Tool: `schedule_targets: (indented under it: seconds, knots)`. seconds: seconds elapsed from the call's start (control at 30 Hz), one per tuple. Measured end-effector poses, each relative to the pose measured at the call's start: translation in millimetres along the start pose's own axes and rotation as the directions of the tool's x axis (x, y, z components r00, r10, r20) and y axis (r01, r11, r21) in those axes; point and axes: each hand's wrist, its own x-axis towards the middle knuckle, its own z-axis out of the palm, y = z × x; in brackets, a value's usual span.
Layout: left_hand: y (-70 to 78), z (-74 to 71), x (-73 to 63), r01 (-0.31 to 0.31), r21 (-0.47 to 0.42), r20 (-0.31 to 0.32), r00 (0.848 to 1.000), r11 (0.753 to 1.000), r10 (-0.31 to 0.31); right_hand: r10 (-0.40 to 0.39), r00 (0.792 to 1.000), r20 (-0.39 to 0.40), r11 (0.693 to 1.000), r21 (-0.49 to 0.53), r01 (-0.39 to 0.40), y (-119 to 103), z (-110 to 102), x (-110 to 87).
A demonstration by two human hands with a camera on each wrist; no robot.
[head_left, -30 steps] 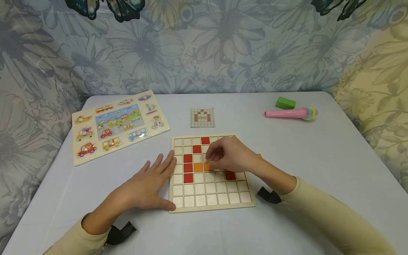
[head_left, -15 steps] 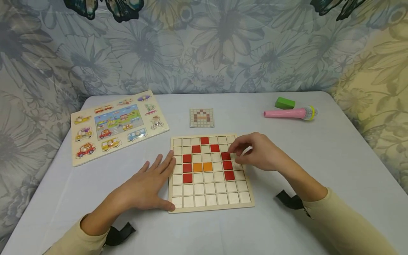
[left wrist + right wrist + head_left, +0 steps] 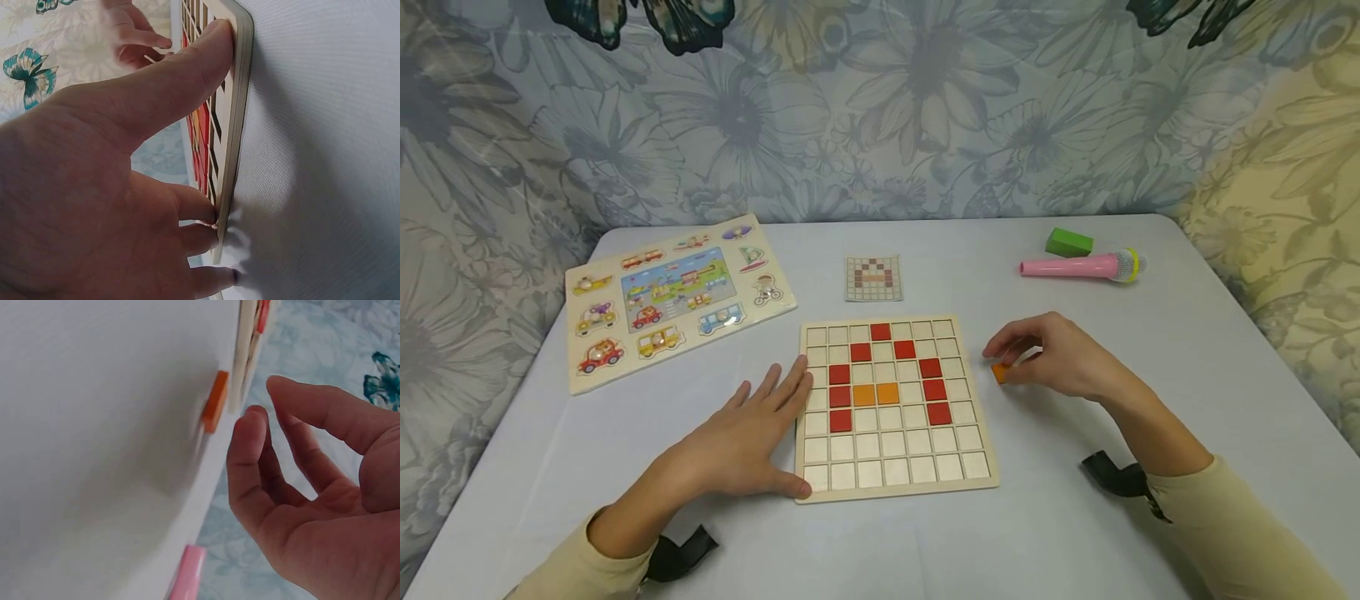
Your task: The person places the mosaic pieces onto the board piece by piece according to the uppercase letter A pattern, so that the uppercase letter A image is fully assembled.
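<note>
A wooden grid board [image 3: 895, 493] lies on the table, with red tiles [image 3: 938, 413] in an arch shape and two orange tiles [image 3: 887, 393] side by side in its cells. My left hand [image 3: 741, 442] spreads flat along the board's left edge; its thumb rests on the near corner and its fingertips touch the frame. To the right of the board, my right hand [image 3: 1060, 358] hovers over a loose orange tile [image 3: 216, 402]. In the right wrist view, thumb and fingers are bent and parted, with nothing between them, and the tile lies on the cloth beyond their tips.
Behind the board lies a small printed pattern card [image 3: 873, 278]. A vehicle picture puzzle [image 3: 681, 302] is at the back left. A pink toy microphone [image 3: 1078, 267] and a green block [image 3: 1069, 242] are at the back right. White cloth [image 3: 925, 550] covers the table.
My right hand has moved right, off the board's middle, leaving the second orange tile in its cell, to the loose orange tile beside the board. My left hand stays in place.
</note>
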Motion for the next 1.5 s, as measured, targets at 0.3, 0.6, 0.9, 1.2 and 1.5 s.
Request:
schedule_targets:
  seconds: [0.3, 0.6, 0.9, 1.2, 1.5]
  knots:
    - [-0.1, 0.3, -1.1, -0.001, 0.001, -0.001, 1.0, 1.0, 0.001, 0.052, 0.998, 0.027, 0.997, -0.052, -0.051, 11, 2, 3.8]
    - [0.0, 0.1, -0.2, -0.003, -0.006, 0.002, 1.0, 1.0, 0.003, 0.07, 0.998, 0.009, 0.992, -0.106, -0.068, 10, 5, 5.9]
    - [-0.2, 0.5, -0.1, -0.004, 0.0, 0.001, 1.0, 1.0, 0.004, 0.076, 0.997, -0.004, 0.99, -0.115, -0.076, 9, 6, 5.2]
    - [-0.2, 0.7, -0.9, -0.001, 0.005, -0.001, 1.0, 1.0, 0.001, 0.076, 0.997, -0.019, 0.99, -0.114, -0.078, 6, 5, 4.7]
    - [0.0, -0.8, -0.9, -0.004, -0.001, 0.004, 1.0, 1.0, 0.004, 0.086, 0.996, -0.037, 0.988, -0.127, -0.09, -6, 8, 4.3]
